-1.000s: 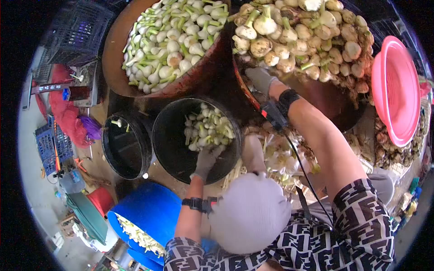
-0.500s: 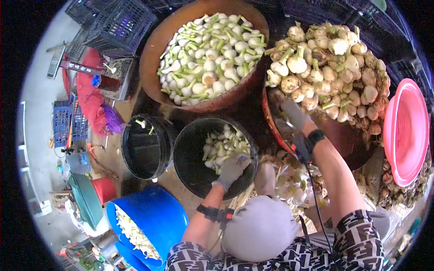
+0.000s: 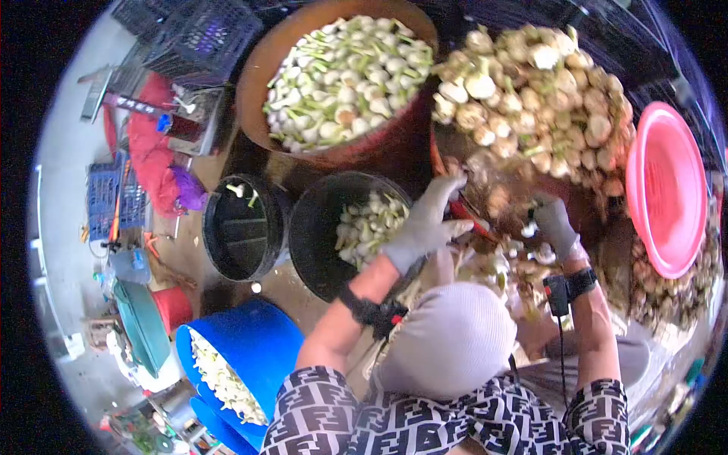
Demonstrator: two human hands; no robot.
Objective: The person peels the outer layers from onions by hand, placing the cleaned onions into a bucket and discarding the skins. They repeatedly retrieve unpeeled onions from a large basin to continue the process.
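Matt grey knit cloth covers the left hand [image 3: 425, 226] and right hand [image 3: 557, 224]. Left of the glossy pink plastic basin [image 3: 667, 189], the unpeeled bulbs [image 3: 546, 114] look rough and papery. The black plastic bucket [image 3: 315, 227] is matt.

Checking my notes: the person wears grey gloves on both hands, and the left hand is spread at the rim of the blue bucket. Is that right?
No. In the head view the left hand, grey-gloved like the right hand, is spread at the rim of the fuller black bucket, not the blue bucket.
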